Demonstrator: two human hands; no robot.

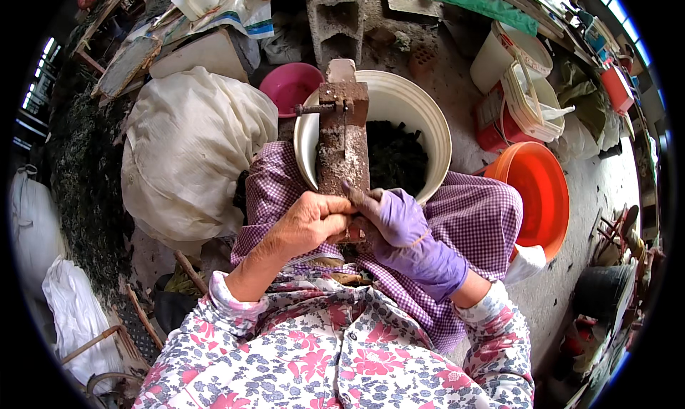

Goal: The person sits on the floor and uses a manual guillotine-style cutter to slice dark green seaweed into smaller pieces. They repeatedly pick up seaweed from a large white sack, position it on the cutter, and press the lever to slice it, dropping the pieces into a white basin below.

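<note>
A dirt-caked board lies lengthwise over a large white plastic bucket between the knees. Near its far end are a metal bolt and a thin upright metal piece. Dark short pieces lie in the bucket. My bare left hand and my right hand, in a purple rubber glove, meet over the board's near end, fingers bent and close together. Whether something small is between the fingertips cannot be made out. A rubber band circles the glove.
A large pale cloth sack stands at the left, with a pink basin beyond it. An orange bucket is by the right knee. White pails stand at the back right, a concrete block ahead. Sticks lie at lower left.
</note>
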